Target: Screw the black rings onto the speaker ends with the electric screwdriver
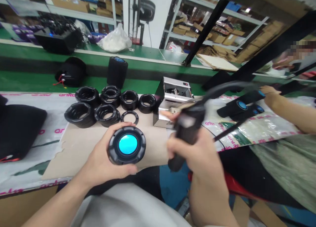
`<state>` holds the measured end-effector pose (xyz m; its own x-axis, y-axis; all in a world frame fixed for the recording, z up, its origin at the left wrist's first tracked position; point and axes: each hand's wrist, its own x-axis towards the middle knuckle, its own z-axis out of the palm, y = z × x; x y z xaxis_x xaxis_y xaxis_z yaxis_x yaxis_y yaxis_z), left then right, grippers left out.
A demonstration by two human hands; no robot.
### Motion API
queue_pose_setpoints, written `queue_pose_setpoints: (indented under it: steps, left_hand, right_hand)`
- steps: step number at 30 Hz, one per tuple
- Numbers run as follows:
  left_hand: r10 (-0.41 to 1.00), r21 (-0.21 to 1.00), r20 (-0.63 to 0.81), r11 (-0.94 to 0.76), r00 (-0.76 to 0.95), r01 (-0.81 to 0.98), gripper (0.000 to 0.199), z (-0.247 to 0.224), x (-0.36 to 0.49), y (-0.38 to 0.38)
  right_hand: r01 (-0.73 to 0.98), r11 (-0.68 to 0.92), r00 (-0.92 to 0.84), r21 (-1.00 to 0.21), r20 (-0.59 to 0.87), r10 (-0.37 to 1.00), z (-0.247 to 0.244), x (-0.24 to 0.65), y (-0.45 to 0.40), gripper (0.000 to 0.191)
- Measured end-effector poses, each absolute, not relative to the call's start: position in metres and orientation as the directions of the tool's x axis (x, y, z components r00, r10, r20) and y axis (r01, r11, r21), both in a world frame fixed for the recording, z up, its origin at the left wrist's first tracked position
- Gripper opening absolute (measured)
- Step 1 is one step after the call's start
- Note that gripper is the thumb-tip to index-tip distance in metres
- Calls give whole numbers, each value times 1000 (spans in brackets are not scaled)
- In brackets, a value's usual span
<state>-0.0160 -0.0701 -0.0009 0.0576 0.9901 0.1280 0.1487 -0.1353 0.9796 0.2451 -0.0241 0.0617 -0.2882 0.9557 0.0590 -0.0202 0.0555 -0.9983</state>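
Observation:
My left hand [105,159] is wrapped round a black ringed cylinder [127,144] with a bright blue disc in its centre, held over brown cardboard [154,144]. To its right, my right hand [189,146] grips a black handheld tool [186,131], blurred by motion. A thick black cable or hose arcs from the tool's top toward the right. Behind my left hand stand several black rings [81,114], and a thin flat black ring [129,117] lies in front of them.
A silver machine [172,98] stands behind the tool. Farther back are a black cylinder [117,71] and a black pouch [71,72]. Black fabric [21,128] lies at left. Another person's arm [288,108] reaches toward blue-ended black cylinders [240,105] at right.

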Motion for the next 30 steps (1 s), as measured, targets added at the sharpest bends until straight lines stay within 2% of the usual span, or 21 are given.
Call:
queue_pose_setpoints:
  steps: [1, 3, 5, 7, 11, 15, 17, 25, 30]
  left_hand:
    - [989, 974, 141, -147, 46, 173, 88, -1, -17, -71]
    - [989, 965, 147, -149, 24, 215, 87, -1, -17, -71]
    - [992, 957, 127, -126, 13, 262, 85, 1, -15, -71]
    - [993, 944, 112, -116, 30, 308, 81, 3, -9, -68]
    - [987, 934, 113, -144, 112, 326, 74, 8, 17, -56]
    - [978, 939, 128, -173, 164, 298, 75, 7, 37, -43]
    - [975, 939, 136, -182, 174, 291, 78, 5, 38, -39]
    - [960, 941, 164, -221, 228, 255, 76, 1, 33, -36]
    - [940, 928, 176, -257, 291, 269, 79, -2, 29, -32]
  right_hand:
    - [-160, 100, -149, -982, 124, 981, 66, 255, -20, 48]
    - [-361, 307, 176, -881, 259, 950, 76, 271, -12, 41]
    - [-397, 487, 388, -778, 338, 857, 84, 281, -3, 36]
    - [-350, 569, 457, -744, 395, 797, 89, 282, 5, 33]
    - [-222, 545, 324, -809, 466, 823, 91, 272, 25, 48]
    - [-71, 414, 178, -908, 397, 900, 94, 259, 44, 74]
    - [-27, 379, 147, -925, 372, 917, 93, 253, 52, 80]
    - [-47, 403, 105, -914, 396, 912, 80, 241, 68, 72]
    - [-190, 340, 8, -921, 345, 939, 86, 252, 51, 55]
